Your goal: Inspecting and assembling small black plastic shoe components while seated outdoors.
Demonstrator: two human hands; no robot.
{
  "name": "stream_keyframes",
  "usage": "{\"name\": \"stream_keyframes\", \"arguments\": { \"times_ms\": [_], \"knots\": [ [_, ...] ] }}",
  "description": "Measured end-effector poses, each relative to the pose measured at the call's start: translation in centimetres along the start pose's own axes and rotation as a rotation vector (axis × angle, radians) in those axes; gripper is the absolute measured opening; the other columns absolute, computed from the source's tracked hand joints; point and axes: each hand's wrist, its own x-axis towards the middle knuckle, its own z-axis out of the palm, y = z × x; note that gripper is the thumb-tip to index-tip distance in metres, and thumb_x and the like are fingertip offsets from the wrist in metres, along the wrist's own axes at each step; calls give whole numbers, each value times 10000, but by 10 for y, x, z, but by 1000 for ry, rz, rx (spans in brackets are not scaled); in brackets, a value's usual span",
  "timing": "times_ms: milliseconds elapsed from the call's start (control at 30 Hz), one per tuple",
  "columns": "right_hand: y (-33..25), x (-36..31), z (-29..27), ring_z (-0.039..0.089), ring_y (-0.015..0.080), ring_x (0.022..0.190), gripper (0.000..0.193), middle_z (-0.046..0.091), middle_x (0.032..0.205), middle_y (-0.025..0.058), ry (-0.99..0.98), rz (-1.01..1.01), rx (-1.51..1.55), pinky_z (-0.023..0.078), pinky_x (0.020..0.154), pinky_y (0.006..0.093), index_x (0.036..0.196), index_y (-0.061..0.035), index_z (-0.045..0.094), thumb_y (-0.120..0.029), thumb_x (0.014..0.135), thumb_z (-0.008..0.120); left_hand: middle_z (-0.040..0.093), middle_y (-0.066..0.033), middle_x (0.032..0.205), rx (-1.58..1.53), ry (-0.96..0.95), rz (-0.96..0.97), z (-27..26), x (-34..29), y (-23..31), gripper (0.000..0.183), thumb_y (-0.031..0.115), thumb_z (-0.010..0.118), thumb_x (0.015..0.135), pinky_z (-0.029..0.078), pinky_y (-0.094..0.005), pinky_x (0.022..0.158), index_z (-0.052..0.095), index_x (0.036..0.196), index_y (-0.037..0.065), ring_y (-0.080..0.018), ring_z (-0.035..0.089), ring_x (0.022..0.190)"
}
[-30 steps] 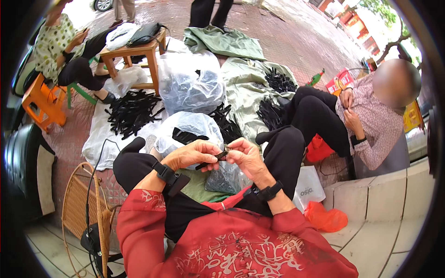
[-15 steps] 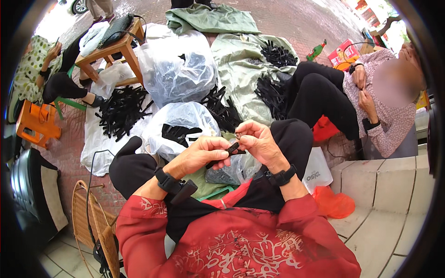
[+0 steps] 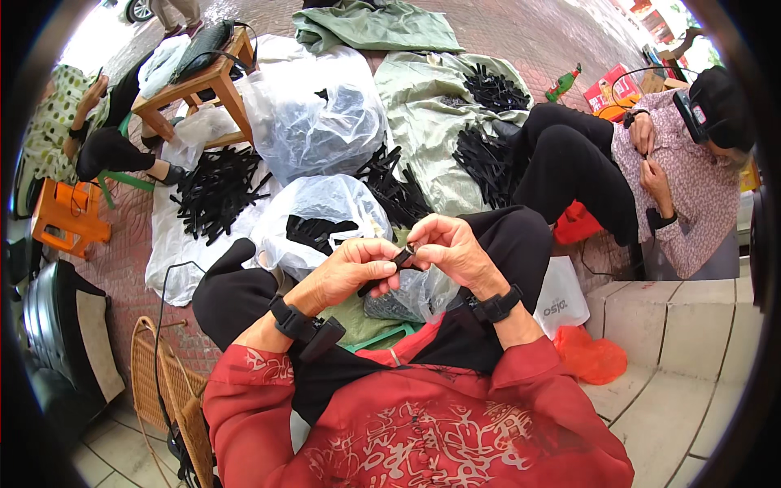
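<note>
My left hand (image 3: 351, 271) and my right hand (image 3: 450, 248) meet above my lap, both pinching a small black plastic part (image 3: 402, 259) between the fingertips. Each wrist wears a black band. Under the hands a clear plastic bag (image 3: 423, 291) lies on my lap. Just beyond my knees sits a white plastic bag (image 3: 321, 213) holding several black strips.
Piles of black strips (image 3: 218, 189) lie on white sheeting and green cloth (image 3: 429, 96) on the brick ground. A large clear bag (image 3: 313, 118) and a wooden stool (image 3: 207, 81) stand behind. A seated person (image 3: 651, 175) is at right, another (image 3: 77, 122) at left. A wicker basket (image 3: 159, 382) stands by my left leg.
The view has tilted down and the scene sits higher in frame. My hands stay together on the small black part, shifted slightly right over my lap.
</note>
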Motion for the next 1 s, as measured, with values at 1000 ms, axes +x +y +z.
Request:
{"name": "stream_keyframes", "arguments": {
  "times_ms": [1000],
  "knots": [
    [-20, 32, -12, 515, 66, 740, 200, 543, 860, -2, -125, 69, -272, 426, 639, 198, 902, -27, 552, -74, 730, 641, 567, -83, 729, -244, 166, 271, 2, 29, 1, 142, -1, 559, 767, 409, -201, 438, 453, 854, 30, -130, 559, 567]
  ]
}}
